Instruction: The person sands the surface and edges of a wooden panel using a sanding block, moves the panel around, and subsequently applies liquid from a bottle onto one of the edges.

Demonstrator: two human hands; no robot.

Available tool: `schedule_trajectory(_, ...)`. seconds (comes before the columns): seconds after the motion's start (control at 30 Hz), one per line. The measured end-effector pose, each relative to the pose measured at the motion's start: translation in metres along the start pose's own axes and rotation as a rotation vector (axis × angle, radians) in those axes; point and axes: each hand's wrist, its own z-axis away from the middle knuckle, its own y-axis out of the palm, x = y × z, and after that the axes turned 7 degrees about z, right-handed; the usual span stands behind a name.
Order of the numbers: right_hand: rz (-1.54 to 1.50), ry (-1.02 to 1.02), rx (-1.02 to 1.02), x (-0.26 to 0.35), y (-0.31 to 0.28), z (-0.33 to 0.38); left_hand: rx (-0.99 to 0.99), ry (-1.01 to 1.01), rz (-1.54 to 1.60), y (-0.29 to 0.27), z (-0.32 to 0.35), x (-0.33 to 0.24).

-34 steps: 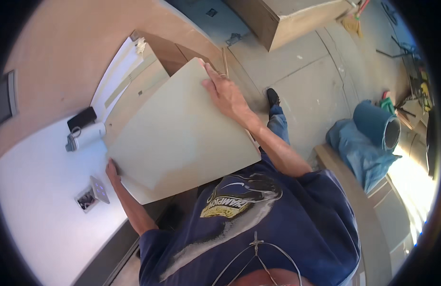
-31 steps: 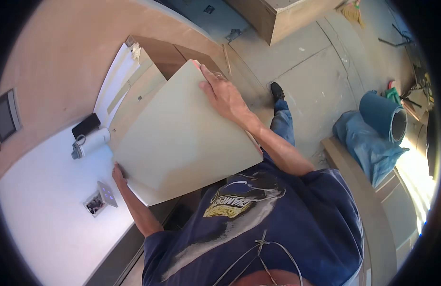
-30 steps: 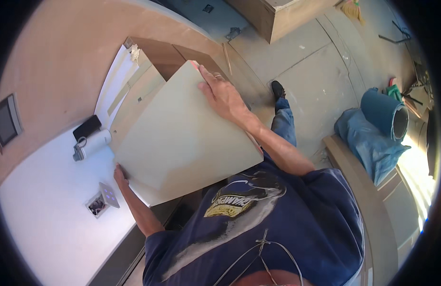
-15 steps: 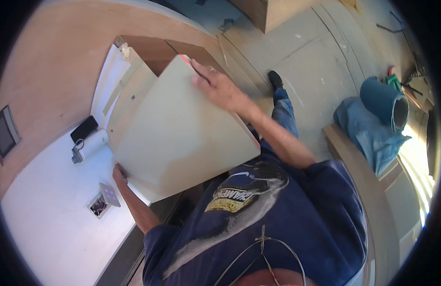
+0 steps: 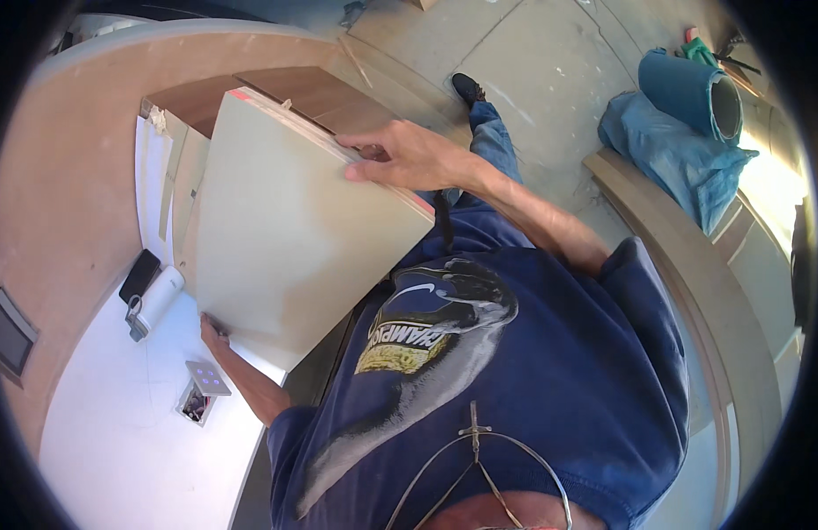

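My cross necklace [image 5: 474,432] hangs on my blue shirt [image 5: 550,353]. A big pale board [image 5: 276,221] is tilted in front of me. The fingers of my right hand [image 5: 409,155] pinch its edge, thumb on top. My left hand [image 5: 213,329] touches its far side; I can't tell if those fingers pinch. Past it, 1 white bottle [image 5: 161,296] and 1 black phone [image 5: 140,275] lie on the white bench [image 5: 117,397]. Farther off is a blue roll [image 5: 683,93].
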Motion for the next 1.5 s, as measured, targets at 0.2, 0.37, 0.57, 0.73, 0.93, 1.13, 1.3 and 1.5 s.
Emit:
schedule_trajectory(0.2, -0.088, -0.06, 0.033, 0.002, -0.004, -0.035, 0.015, 0.014, 0.059, 0.008, 0.013, 0.001)
schedule_trajectory(0.37, -0.111, -0.053, -0.12, -0.003, 0.01, 0.002, -0.283, 0.577, -0.375, 0.027, 0.043, -0.006)
schedule_trajectory(0.57, 0.196, 0.022, -0.317, 0.018, 0.041, 0.09, 0.092, 1.073, -0.316, 0.22, 0.209, -0.11)
schedule_trajectory(0.73, 0.186, 0.034, -0.287, 0.024, 0.044, 0.085, 0.383, 1.245, -0.351, 0.334, 0.302, -0.153)
schedule_trajectory(0.93, 0.111, -0.192, -0.167, -0.005, 0.019, 0.082, 0.431, 1.171, -0.462, 0.374, 0.313, -0.192)
schedule_trajectory(1.13, 0.061, -0.275, -0.133, -0.04, 0.015, 0.067, 0.509, 1.064, -0.347, 0.393, 0.309, -0.195)
schedule_trajectory(1.3, 0.027, -0.197, -0.14, -0.037, 0.021, 0.069, 0.37, 1.011, -0.405, 0.401, 0.33, -0.192)
schedule_trajectory(1.5, 0.028, -0.141, -0.156, -0.028, 0.024, 0.076, 0.242, 1.026, -0.344, 0.41, 0.345, -0.187)
